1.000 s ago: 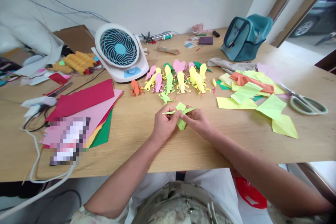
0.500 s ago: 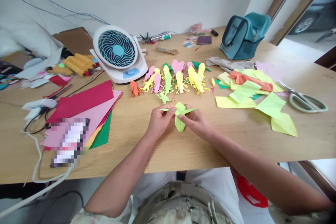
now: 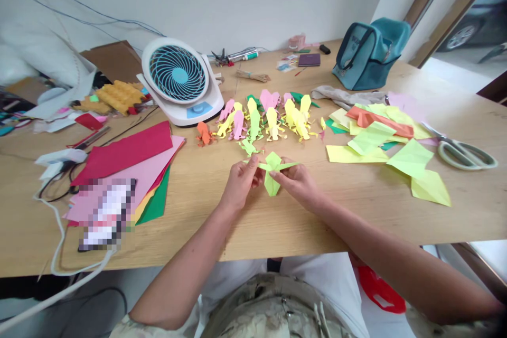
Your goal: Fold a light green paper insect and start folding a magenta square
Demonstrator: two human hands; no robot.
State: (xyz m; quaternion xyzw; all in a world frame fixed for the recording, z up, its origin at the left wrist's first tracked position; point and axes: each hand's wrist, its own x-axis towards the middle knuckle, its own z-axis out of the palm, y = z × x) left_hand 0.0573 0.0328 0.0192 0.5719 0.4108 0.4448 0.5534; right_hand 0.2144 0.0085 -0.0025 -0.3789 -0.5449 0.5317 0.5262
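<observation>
The left hand (image 3: 238,182) pinches the lime paper figure (image 3: 272,186) at its nine o'clock side, the right hand (image 3: 298,184) at three; scissors (image 3: 455,154) lie well apart toward three o'clock.

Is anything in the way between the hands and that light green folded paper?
Nothing visible: the left hand and right hand both hold the light green folded paper. The little green paper figure sits beyond, not between.

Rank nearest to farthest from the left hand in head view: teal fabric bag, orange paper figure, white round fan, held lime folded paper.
1. Lime folded paper, touching the left hand.
2. Orange figure, ahead left.
3. White fan, beyond it, left.
4. Teal bag, far right.
</observation>
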